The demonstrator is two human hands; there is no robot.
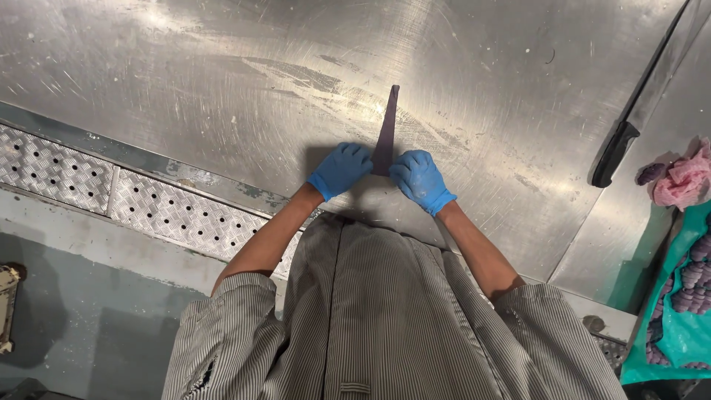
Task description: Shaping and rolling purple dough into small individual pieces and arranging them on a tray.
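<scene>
The dark purple strip (pixel 386 133) lies flat on the shiny metal worktop (pixel 222 81). It is long and thin, shaped like a narrow wedge. Its long side runs straight away from the person. The thin tip points to the far side of the worktop, and the wide end is close to the person's body.

The left hand (pixel 341 169) wears a blue glove. It sits just beside the wide end of the strip, on the strip's left. Its fingers are curled and pinch the strip's edge. The right hand (pixel 421 180) also wears a blue glove. It sits on the strip's other side, and its bent fingers press on that edge. So both hands grip the wide end, with the strip between them.

Far to the right of the strip, a knife with a black handle (pixel 614 154) lies on the worktop. Farther right than the knife there is a pink cloth (pixel 685 181) and a teal sheet (pixel 685 326) with purple pieces on it. To the left of the strip, near the worktop's front edge, runs a metal grate (pixel 111 192) with small holes. The person wears a striped grey shirt (pixel 385 318).
</scene>
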